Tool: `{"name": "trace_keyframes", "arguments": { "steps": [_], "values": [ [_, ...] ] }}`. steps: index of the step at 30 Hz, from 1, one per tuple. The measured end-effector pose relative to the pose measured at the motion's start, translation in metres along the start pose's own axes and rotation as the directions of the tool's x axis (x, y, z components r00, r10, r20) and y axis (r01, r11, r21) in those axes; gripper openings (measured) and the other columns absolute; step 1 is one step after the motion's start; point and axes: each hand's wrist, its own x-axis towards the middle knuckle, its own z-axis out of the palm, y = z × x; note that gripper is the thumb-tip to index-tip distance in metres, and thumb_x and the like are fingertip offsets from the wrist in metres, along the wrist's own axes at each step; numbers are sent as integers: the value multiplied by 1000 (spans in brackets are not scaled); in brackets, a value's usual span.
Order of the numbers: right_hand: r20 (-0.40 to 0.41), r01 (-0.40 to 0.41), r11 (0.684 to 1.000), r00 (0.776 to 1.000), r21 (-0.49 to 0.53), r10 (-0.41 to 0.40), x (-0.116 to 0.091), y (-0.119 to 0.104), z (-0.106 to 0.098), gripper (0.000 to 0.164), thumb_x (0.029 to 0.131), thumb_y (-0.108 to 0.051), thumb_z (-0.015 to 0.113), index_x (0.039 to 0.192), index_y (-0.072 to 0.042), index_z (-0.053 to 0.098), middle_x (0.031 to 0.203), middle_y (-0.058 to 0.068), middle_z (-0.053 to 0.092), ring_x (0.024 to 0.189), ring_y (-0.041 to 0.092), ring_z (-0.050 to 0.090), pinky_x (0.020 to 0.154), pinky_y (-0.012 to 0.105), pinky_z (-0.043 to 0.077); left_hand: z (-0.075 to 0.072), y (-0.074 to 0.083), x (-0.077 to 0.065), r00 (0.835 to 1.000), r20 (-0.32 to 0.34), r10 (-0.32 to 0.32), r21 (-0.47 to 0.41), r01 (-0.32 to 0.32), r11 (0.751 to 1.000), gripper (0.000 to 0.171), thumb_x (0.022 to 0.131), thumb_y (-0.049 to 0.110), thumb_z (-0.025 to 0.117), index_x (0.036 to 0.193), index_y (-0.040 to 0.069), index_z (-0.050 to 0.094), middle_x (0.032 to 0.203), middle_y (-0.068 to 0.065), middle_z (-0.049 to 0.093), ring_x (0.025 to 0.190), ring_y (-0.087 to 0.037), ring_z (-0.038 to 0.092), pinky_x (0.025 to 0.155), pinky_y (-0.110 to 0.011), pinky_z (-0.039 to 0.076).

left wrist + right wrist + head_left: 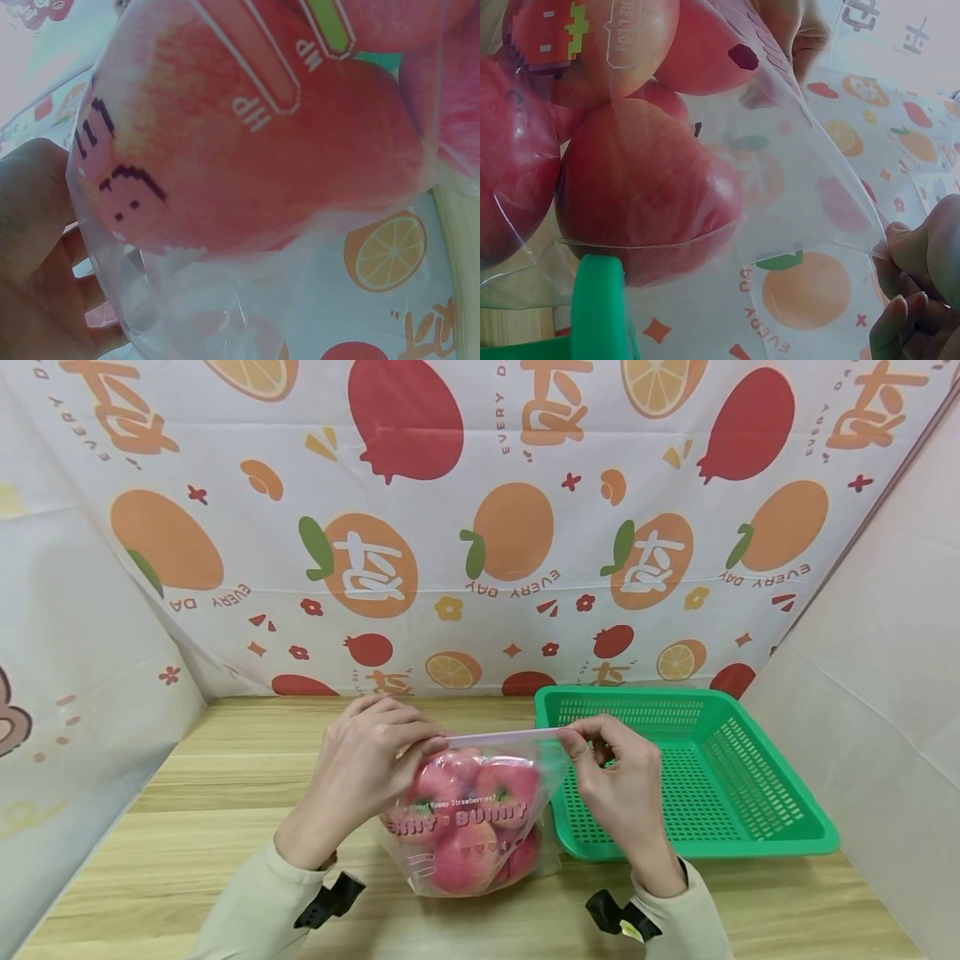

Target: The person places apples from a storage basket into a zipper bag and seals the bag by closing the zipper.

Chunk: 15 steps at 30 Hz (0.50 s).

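A clear printed zip bag (480,847) full of red apples (463,860) stands on the wooden table between both hands. Its pinkish zip strip (502,737) runs stretched along the top. At the strip's left end my left hand (371,756) pinches the bag's edge between thumb and fingers. The right hand (618,777) pinches the other end of the strip, its remaining fingers curled. In the right wrist view, thumb and forefinger grip the bag's corner, with apples (645,180) packed lower in the bag. The left wrist view shows an apple (247,150) close behind the printed plastic.
A green plastic basket (750,852) with slotted walls stands right of the bag, partly behind the right hand. Fruit-printed cloth (442,527) hangs at the back of the wooden table (247,777). Pale sheets close off both sides.
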Motion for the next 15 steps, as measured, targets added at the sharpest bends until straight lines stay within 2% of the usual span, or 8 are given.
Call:
{"name": "trace_keyframes", "arguments": {
  "steps": [15],
  "values": [
    [10,0,1000,1000,-5,0,1,1,-1,11,86,-3,78,88,-11,73,70,-7,56,62,8,42,55,18,32,-2,-4,-4,1000,19,-18,11,17,1000,9,79,14,87,86,12,82,87,-1,78,86,-22,70,101,-55,49]
  ]
}}
